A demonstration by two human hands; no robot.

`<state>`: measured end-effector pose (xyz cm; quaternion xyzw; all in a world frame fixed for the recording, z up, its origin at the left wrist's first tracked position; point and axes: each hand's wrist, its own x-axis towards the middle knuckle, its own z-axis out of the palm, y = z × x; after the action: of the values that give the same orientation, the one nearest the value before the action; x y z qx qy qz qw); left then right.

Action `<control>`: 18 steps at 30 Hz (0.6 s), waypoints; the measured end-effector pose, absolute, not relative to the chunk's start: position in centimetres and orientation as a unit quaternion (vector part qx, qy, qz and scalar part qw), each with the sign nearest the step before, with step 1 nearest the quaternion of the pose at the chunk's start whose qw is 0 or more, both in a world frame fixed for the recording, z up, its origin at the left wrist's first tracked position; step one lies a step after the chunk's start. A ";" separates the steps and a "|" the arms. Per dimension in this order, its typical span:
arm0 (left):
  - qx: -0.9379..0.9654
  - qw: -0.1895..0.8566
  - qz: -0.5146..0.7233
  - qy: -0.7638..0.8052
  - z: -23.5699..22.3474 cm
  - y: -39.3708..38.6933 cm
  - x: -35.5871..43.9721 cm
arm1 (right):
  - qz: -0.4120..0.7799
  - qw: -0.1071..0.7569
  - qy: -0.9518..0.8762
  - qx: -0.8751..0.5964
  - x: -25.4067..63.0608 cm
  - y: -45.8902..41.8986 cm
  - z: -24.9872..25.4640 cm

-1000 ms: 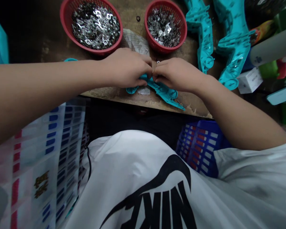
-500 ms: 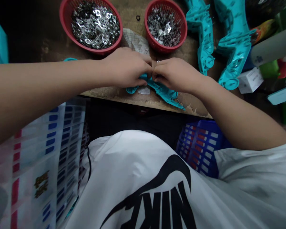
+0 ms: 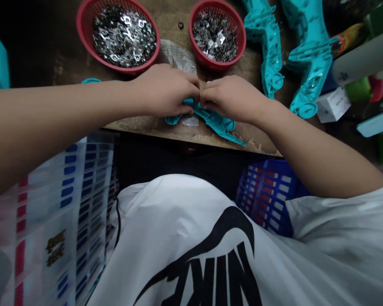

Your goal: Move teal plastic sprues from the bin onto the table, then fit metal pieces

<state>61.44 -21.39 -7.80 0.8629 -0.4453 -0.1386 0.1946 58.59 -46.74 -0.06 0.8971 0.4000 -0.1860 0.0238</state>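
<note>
A teal moulded plastic frame [image 3: 214,121] lay flat on the worn wooden workbench [image 3: 140,125], close to its front edge, with one long arm running out from under the hands toward the lower right and a rounded end showing just past the left hand. Its surface was ribbed and pierced with ring-shaped openings, and its middle was hidden beneath the fingers. The left hand [image 3: 162,91] came in from the left with the forearm nearly level, and the right hand [image 3: 232,98] came in at a slant from the lower right. Both were nearly closed, knuckles up, fingers curled down over the frame, and the fingertips [image 3: 200,95] of the two hands met at its centre. They seemed to pinch the frame, though the fingers hid the exact point of contact.

Just beyond the grip stood two red plastic baskets [image 3: 210,67] of small silver metal pieces [image 3: 124,38]. Right of the right hand lay two more teal frames [image 3: 268,51], loaded with small metal parts. A blue plastic crate [image 3: 268,195] sat below the right forearm.
</note>
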 end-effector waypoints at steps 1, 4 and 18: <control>0.863 0.196 -0.136 -0.446 -7.9 -21.4 61.5 | -0.184 0.037 0.400 0.897 58.4 -46.6 0.0; 0.868 0.186 -0.144 -0.437 -7.9 -21.4 61.5 | -0.187 0.065 0.392 0.898 57.7 -45.9 0.7; 0.899 0.112 -0.165 -0.390 -4.8 -22.5 60.1 | -0.253 -0.087 0.324 0.907 59.5 -47.1 0.2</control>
<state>60.10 -22.49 -4.81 0.8989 -0.3902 -0.1646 0.1124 59.46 -47.10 0.20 0.9073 0.3244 -0.2534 -0.0865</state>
